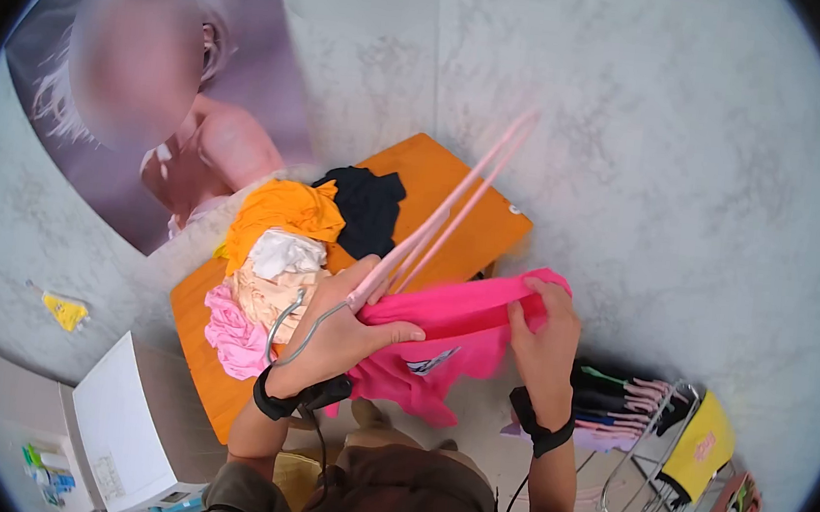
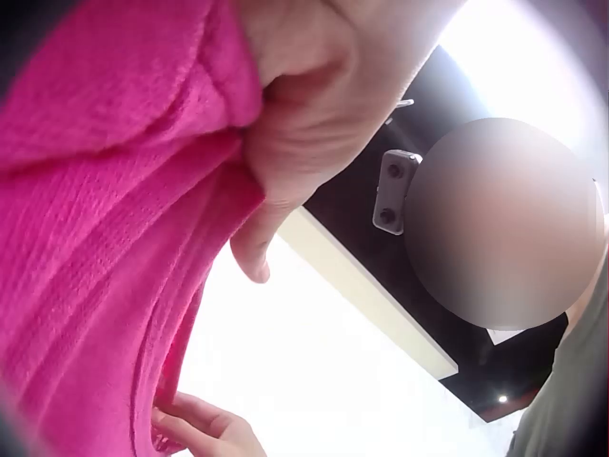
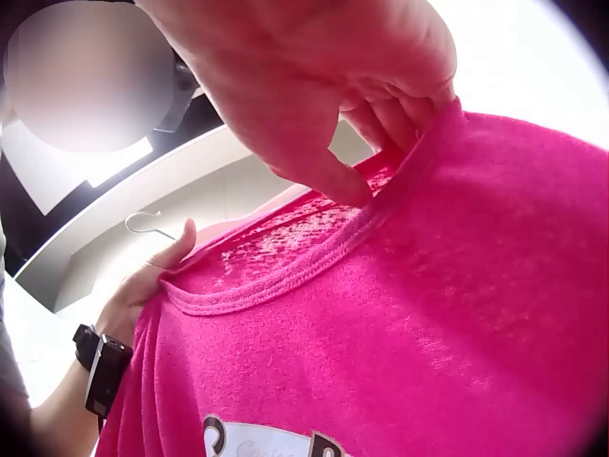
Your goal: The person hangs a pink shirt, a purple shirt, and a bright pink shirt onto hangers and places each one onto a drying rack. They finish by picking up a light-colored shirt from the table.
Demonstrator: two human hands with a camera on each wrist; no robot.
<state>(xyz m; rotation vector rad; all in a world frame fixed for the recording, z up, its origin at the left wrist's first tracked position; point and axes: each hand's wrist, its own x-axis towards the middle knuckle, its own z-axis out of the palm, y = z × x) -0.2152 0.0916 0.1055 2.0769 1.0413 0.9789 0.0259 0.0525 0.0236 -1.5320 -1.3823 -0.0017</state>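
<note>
A bright pink garment (image 1: 433, 377) with a printed patch hangs between both hands, its neckline stretched wide in the right wrist view. My left hand (image 1: 328, 342) grips one side of the neckline and also holds a pale pink hanger (image 1: 438, 221), whose metal hook lies over the back of the hand. The hanger's arms point up and away, outside the garment. My right hand (image 1: 546, 353) pinches the other side of the neckline (image 3: 314, 267), thumb at the opening. The left fingers are partly hidden by cloth.
An orange table (image 1: 438, 165) bears orange (image 1: 286, 214), black (image 1: 367, 210), white and pink (image 1: 237, 333) clothes. A metal rack (image 1: 645, 476) with hung clothes and a yellow cloth (image 1: 703, 447) stands at the lower right. A white box-shaped unit (image 1: 127, 426) is at the lower left.
</note>
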